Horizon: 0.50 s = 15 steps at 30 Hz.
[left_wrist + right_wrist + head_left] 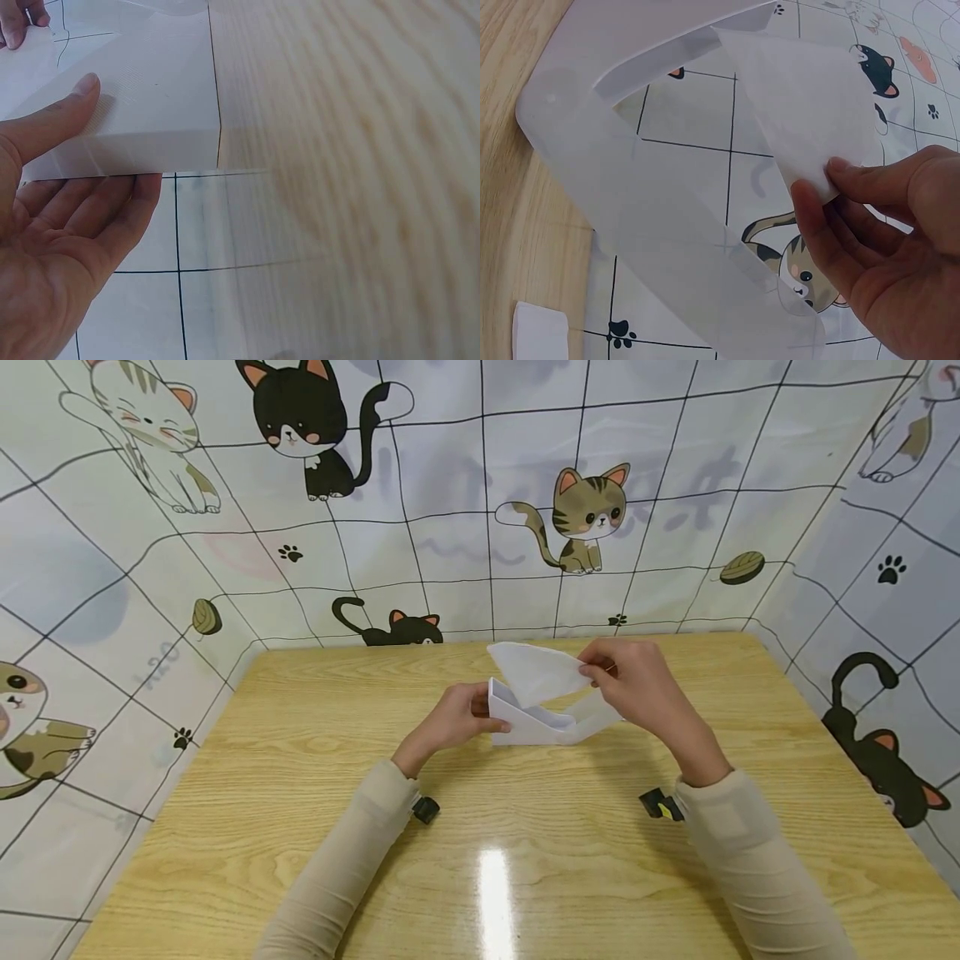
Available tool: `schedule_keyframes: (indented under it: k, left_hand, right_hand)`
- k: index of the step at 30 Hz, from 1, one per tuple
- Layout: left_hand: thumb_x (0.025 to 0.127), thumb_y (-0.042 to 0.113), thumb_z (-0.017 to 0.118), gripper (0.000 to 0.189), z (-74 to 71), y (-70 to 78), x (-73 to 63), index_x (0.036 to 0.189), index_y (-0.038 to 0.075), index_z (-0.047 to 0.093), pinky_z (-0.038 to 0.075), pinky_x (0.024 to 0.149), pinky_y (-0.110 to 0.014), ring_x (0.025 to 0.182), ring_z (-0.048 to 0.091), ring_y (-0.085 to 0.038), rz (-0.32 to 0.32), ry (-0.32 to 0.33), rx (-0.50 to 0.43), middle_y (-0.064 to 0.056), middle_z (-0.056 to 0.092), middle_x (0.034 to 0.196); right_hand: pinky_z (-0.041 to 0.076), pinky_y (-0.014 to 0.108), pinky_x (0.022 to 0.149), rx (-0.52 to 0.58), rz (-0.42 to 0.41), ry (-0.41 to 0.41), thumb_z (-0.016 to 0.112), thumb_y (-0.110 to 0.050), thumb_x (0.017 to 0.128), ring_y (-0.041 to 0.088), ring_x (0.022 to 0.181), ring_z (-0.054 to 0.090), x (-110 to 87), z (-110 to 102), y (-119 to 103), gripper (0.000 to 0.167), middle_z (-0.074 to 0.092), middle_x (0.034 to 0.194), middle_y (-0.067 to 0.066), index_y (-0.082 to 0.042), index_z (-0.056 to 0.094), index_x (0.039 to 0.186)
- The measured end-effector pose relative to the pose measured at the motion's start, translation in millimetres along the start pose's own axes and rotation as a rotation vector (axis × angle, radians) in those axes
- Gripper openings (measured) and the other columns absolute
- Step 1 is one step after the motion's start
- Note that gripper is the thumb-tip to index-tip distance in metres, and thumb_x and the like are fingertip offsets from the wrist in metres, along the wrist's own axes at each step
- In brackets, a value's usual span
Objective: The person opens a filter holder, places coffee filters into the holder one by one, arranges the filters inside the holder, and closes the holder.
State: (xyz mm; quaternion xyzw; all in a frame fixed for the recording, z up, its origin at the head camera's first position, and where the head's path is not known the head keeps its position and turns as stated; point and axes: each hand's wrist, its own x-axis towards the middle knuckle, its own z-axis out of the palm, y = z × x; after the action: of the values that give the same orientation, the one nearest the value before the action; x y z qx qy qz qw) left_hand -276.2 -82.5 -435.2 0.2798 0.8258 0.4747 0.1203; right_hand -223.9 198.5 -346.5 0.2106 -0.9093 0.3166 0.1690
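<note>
A slim white box (pixel 525 727) stands on its long edge on the wooden table, its translucent lid (pixel 596 720) swung out to the right. My left hand (pixel 457 717) grips the box's left end. In the left wrist view its thumb (pixel 64 118) lies on the broad side, with the fingers behind. A thin white sheet (pixel 536 670), like a tissue or soft paper, slants up over the box opening. My right hand (pixel 637 681) pinches the sheet's right corner between thumb and fingers, as the right wrist view shows at the sheet (pixel 802 105). The lower tip of the sheet overlaps the opening.
A small white piece (pixel 540 331) shows on the table beyond the lid in the right wrist view. Cat-printed sheeting (pixel 450 552) hangs behind the table (pixel 337 827) and along both sides. Small dark devices (pixel 426 810) sit at both cuffs.
</note>
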Motion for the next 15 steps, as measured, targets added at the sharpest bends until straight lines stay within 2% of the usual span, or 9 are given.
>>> schedule_keyframes:
  k: [8,15]
  left_hand:
    - [0.086,0.009,0.085,0.043,-0.7,0.7,-0.1,0.125,0.005,0.069,0.063,0.084,-0.032,0.099,0.077,-0.024,0.014,0.003,0.000,-0.013,0.076,0.116]
    - [0.086,0.010,0.085,0.043,-1.1,0.2,0.4,0.126,0.006,0.069,0.063,0.084,-0.033,0.100,0.077,-0.024,0.019,0.000,0.006,-0.013,0.076,0.116]
  right_hand:
    - [0.053,0.026,0.060,0.027,0.019,-0.061,0.070,-0.005,0.098,0.027,0.075,0.075,0.3,4.9,0.3,0.007,0.076,0.084,0.010,-0.005,0.077,0.098]
    - [0.053,0.027,0.059,0.015,0.048,-0.103,0.069,-0.006,0.099,0.023,0.075,0.074,0.0,7.7,0.5,0.007,0.076,0.084,0.010,-0.006,0.076,0.099]
